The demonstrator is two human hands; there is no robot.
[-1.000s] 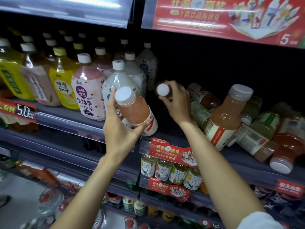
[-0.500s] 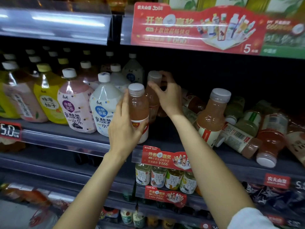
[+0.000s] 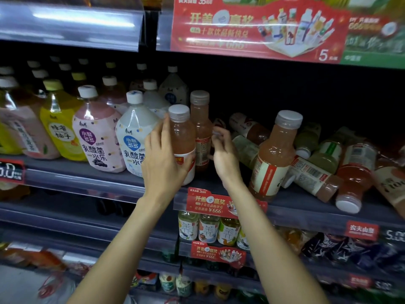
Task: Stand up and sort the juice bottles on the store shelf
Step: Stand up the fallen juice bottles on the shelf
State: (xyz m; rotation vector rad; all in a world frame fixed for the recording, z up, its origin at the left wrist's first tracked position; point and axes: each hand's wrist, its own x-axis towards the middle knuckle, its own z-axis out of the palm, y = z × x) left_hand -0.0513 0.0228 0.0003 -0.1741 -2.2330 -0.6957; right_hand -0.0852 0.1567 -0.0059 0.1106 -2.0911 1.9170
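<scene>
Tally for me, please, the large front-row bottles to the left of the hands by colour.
Yellow bottles: 2, one cut off at the frame edge
Peach bottle: 1
Pink bottle: 1
White bottle: 1
Total: 5

Wide red paper promo banner [image 3: 258, 29] on upper shelf edge, above fingers. Small red promo tag [image 3: 210, 204] below wrists. Black price label [image 3: 9, 172] far left. Short pale-labelled tea bottles [image 3: 208, 229] beneath, lower shelf.
</scene>
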